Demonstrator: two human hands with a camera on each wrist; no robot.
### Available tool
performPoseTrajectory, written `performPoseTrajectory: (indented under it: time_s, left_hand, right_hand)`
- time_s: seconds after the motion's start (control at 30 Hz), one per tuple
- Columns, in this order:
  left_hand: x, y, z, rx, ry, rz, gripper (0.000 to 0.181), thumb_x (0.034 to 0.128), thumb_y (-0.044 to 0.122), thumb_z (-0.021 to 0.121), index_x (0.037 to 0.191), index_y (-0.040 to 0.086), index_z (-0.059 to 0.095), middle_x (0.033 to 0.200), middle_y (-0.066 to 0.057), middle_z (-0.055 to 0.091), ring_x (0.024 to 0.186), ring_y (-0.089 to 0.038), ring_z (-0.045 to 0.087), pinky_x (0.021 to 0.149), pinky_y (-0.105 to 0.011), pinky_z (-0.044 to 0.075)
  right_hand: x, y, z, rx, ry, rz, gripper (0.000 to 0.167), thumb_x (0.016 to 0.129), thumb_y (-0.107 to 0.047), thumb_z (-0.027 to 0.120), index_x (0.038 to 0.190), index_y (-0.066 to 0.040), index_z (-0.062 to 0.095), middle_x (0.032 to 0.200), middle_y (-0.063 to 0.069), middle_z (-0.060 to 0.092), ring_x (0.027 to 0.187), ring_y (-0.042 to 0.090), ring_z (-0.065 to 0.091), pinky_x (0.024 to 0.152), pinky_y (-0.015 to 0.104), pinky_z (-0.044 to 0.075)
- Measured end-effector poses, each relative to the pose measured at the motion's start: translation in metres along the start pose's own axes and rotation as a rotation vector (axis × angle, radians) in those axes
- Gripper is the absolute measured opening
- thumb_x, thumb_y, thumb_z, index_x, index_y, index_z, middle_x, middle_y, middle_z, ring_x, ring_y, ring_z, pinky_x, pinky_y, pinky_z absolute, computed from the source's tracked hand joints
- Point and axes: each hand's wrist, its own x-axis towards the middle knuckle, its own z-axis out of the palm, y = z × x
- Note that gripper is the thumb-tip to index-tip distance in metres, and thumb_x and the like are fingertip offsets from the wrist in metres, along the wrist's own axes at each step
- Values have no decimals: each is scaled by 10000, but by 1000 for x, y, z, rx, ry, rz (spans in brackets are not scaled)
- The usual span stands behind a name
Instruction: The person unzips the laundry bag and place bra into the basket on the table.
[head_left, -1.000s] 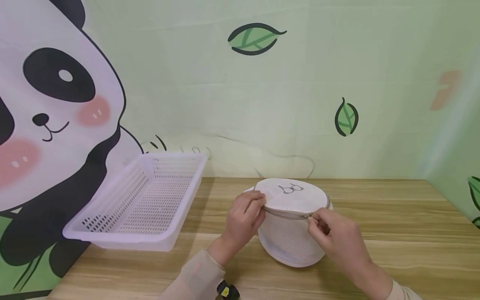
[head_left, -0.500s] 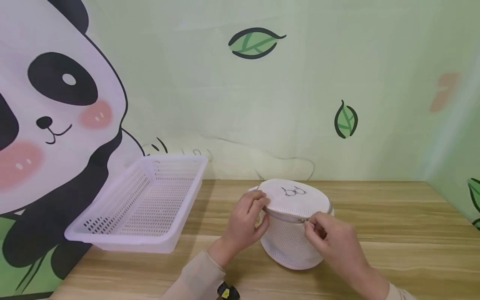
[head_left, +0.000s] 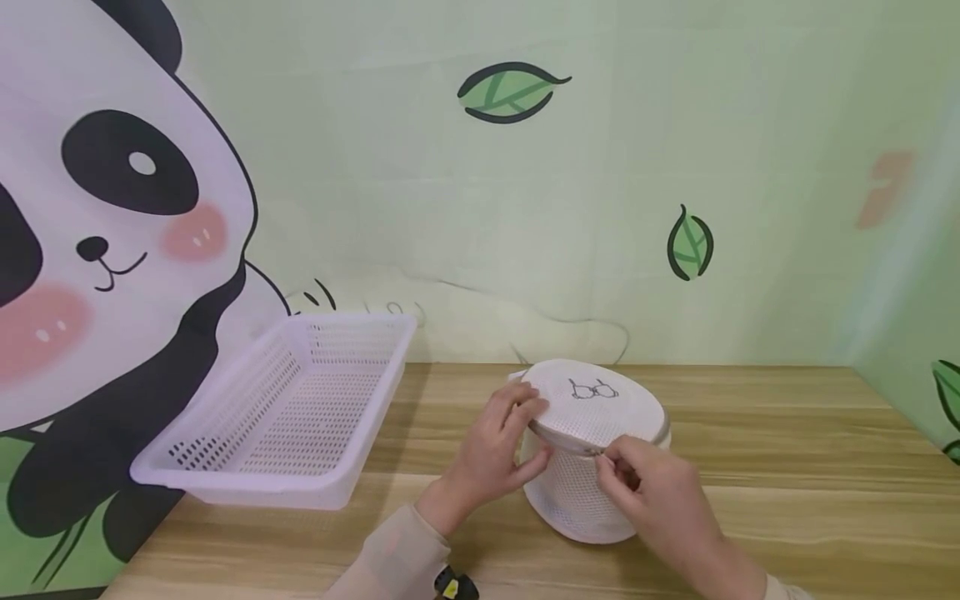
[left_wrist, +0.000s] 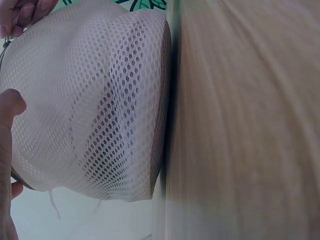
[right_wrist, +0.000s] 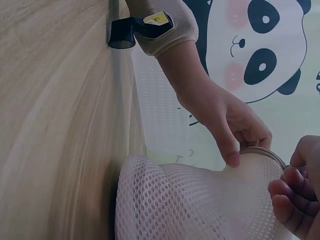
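Observation:
A white round mesh laundry bag (head_left: 581,492) stands upright on the table, its lid (head_left: 581,408) printed with a small pair of glasses. A grey zipper runs along the lid's front edge. My left hand (head_left: 498,446) holds the lid's left rim, fingers over the top and thumb against the mesh side. At the front of the zipper, my right hand (head_left: 663,496) pinches the zipper pull (head_left: 596,452) between thumb and index finger. The zipper pull (left_wrist: 6,44) also shows at the upper left of the left wrist view. What the bag contains cannot be made out.
A white slotted plastic basket (head_left: 337,492) sits on the left of the wooden table (head_left: 795,475). A black wrist device (head_left: 456,583) is by the left sleeve (head_left: 405,550). Behind the table hangs a green backdrop (head_left: 360,192) with a panda and leaves.
The right hand and zipper pull have moved left and nearer along the front edge. The lid has turned slightly, and the left thumb has spread downward from the rim.

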Motion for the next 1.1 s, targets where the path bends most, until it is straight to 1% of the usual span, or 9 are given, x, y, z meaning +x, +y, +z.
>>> performPoseTrajectory:
  time_s: [0.23,0.37,0.5,0.6,0.73,0.87,1.1]
  left_hand:
    - [1,2,0,-12,-27,12,643,670,307,831,1175,45,532,1182,-171,549,1151,-301,559,1042,-372,470]
    - [5,6,-1,-17,-36,28,648,677,357,831,1173,66,532,1187,-165,556,1176,-309,551,1067,-390,448]
    - [10,13,-4,-27,-32,57,634,688,370,822,1172,74,536,1196,-153,567,1186,-301,546,1077,-416,434]
    - [14,18,-6,-22,-16,87,628,689,371,822,1167,72,545,1192,-146,581,1180,-293,554,1073,-430,435]
    - [19,26,-9,-14,15,120,564,707,353,815,1131,73,572,1164,-133,604,1157,-281,577,1068,-395,441]
    - [23,33,-11,-12,32,142,469,728,302,804,1086,82,594,1142,-114,612,1122,-262,599,1068,-348,440]
    - [24,38,-10,-19,54,167,376,715,224,815,1014,98,624,1121,-84,615,1089,-216,611,1025,-320,470]
  right_hand:
    - [-2,-3,2,-17,-11,8,245,724,-36,690,660,-207,526,594,-192,410,557,-110,347,482,53,316]
    - [-2,-4,3,-32,-6,-8,226,720,-41,692,670,-200,539,598,-184,417,559,-109,348,481,50,319]
    - [-2,-5,3,-37,-2,-16,224,716,-35,696,674,-197,546,602,-181,420,562,-112,343,478,52,313]
    - [-2,-5,3,-28,-7,-14,231,720,-34,696,675,-201,543,604,-183,417,562,-113,342,481,50,313]
    - [-3,-6,4,-16,-13,-12,236,721,-31,691,676,-205,539,606,-185,412,562,-111,344,487,49,314]
    - [-3,-6,4,-13,-12,-17,231,716,-26,685,677,-202,540,607,-184,408,563,-112,341,486,49,311]
    - [-4,-6,5,-2,-6,-23,228,712,-22,677,675,-200,538,609,-183,408,559,-106,346,485,46,313]
